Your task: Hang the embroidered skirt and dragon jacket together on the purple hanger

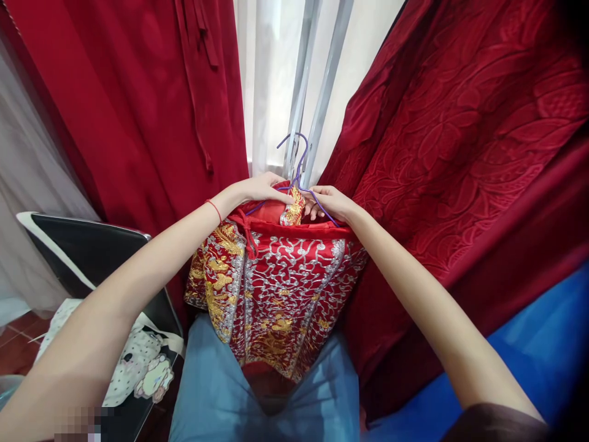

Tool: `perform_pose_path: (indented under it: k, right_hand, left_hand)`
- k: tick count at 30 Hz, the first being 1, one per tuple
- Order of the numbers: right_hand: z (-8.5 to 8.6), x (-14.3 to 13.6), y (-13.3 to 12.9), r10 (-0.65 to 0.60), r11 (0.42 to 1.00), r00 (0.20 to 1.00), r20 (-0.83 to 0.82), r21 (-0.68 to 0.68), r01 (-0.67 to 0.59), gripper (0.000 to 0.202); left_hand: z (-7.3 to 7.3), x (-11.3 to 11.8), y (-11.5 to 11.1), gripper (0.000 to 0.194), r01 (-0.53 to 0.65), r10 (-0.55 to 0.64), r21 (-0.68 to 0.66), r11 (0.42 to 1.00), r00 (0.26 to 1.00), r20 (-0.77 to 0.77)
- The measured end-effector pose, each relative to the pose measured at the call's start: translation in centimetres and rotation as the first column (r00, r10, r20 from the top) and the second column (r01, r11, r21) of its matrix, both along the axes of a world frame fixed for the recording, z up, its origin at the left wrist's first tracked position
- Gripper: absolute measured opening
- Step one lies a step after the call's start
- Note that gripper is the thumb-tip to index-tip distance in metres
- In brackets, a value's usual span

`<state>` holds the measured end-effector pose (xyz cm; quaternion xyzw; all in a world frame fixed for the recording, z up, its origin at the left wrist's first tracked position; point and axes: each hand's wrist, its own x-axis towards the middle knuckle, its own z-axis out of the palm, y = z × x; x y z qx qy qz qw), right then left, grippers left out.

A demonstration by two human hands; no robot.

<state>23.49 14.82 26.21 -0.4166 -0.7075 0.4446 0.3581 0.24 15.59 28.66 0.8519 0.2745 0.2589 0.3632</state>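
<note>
A red garment (294, 264) embroidered in silver and gold hangs in front of my knees, its plain red waistband at the top. A thin purple wire hanger (300, 161) stands up out of the opening, its hook free in the air. My left hand (267, 187) pinches the back edge of the garment beside the hanger's neck, thumb on a gold-embroidered strip (293, 209). On the other side of the neck, my right hand (326, 201) has its fingers curled behind the hanger's right arm, near that strip. What its fingertips hold is partly hidden.
Red drapes of cloth hang at the left (138, 92) and right (460, 135). Between them are metal poles (322, 92) before pale curtain. A black chair (105, 252) with a white dotted bag (124, 368) stands left; blue cloth (543, 331) lies at the right.
</note>
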Motion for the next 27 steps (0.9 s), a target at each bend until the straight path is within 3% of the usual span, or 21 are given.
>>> perform_pose_path:
  k: [7,11,14,18,21,24,27]
  right_hand:
    - [0.2,-0.4,-1.0,0.009,0.997,1.000,-0.027,-0.081,-0.011,0.039]
    - [0.0,-0.5,-0.6,0.039,0.994,0.997,-0.071,-0.101,-0.046,0.032]
    - [-0.2,-0.5,-0.3,0.092,0.987,0.989,-0.117,-0.120,-0.106,0.024]
    - [-0.2,-0.5,-0.1,0.098,0.989,0.990,-0.106,-0.097,-0.108,0.025]
    - [0.1,-0.2,-0.2,0.094,0.993,0.996,-0.001,-0.078,-0.094,0.030]
    - [0.7,0.7,-0.1,0.043,0.996,0.956,0.290,-0.083,-0.020,0.026]
    - [0.9,2.0,0.0,-0.130,0.992,0.856,0.501,0.072,0.108,0.025]
  left_hand:
    - [0.3,-0.2,-0.1,0.047,0.047,-0.043,0.051,0.998,0.995,-0.088]
    - [0.0,0.5,-0.2,0.042,-0.008,0.016,0.150,0.989,0.999,-0.051]
    - [-0.3,1.7,-0.6,0.037,-0.199,0.222,0.301,0.932,0.974,-0.043]
    - [-0.7,3.1,-1.4,0.037,-0.489,0.550,0.444,0.751,0.835,-0.010]
    - [-1.0,3.5,-1.7,0.037,-0.574,0.643,0.472,0.669,0.766,0.020]
    - [-1.3,3.3,-1.4,0.037,-0.559,0.624,0.487,0.671,0.781,0.036]
    - [-1.5,2.9,-0.8,0.032,-0.515,0.571,0.499,0.697,0.819,0.048]
